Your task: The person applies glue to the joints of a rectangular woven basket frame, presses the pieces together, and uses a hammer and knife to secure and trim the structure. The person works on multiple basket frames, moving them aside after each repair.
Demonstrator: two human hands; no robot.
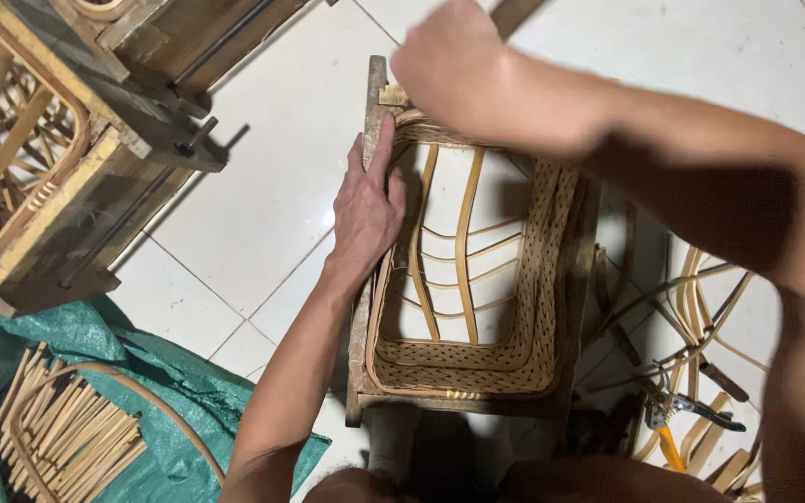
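1. Two hands are working on one woven basket [477, 279], which is sitting inside a wooden frame [372, 130] on the white floor [272, 186], in the middle of the view.
2. At 9 o'clock of the basket, the left hand [367, 207] is lying flat with its fingers close together, pressing on the frame's side and the basket's rim. It is not gripping anything.
3. At 12 o'clock, the right hand [449, 61] is closing into a fist above the top corner. It is blurry, so I cannot tell what it is holding, if anything.
4. If the fist is coming down hard, it could be hitting the left fingers, because they are resting just below that corner.
5. Thin strips [463, 242] are crossing the open middle of the basket. A hard push could be snapping them or bending them out of place.
6. If the left hand is letting go, the frame could be sliding on the smooth floor and the rim could be popping loose.
7. At 4 o'clock, pliers [677, 405] and loose cane [701, 307] are lying near the right arm. An elbow could be bumping them or getting scratched.
8. At 8 o'clock, a stick bundle [72, 433] is lying on a green sheet [188, 391], well apart.
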